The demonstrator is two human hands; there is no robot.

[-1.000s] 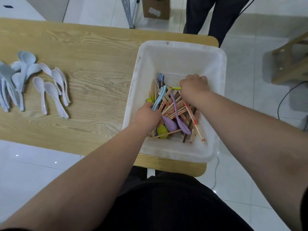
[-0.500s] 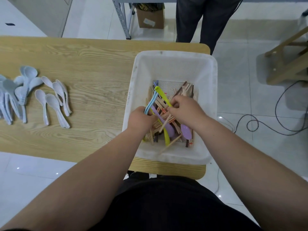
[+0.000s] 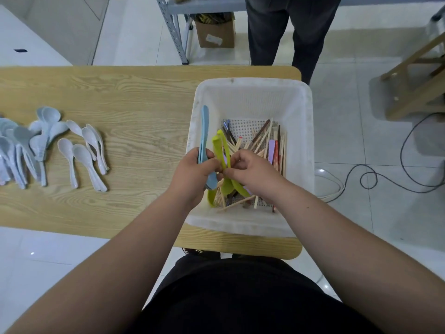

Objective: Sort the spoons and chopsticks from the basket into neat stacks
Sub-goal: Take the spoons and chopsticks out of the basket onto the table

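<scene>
Now both hands have lifted from the pile in the basket: left hand grips blue spoons along its left wall, right hand pinches green spoons at its middle; chopsticks lie loose on its floor.

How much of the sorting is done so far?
Partly done. Pale spoons already lie on the table, loosely bunched. The left hand grips blue spoons; the right hand pinches green spoons. To go: many chopsticks and a purple spoon in the basket.
</scene>
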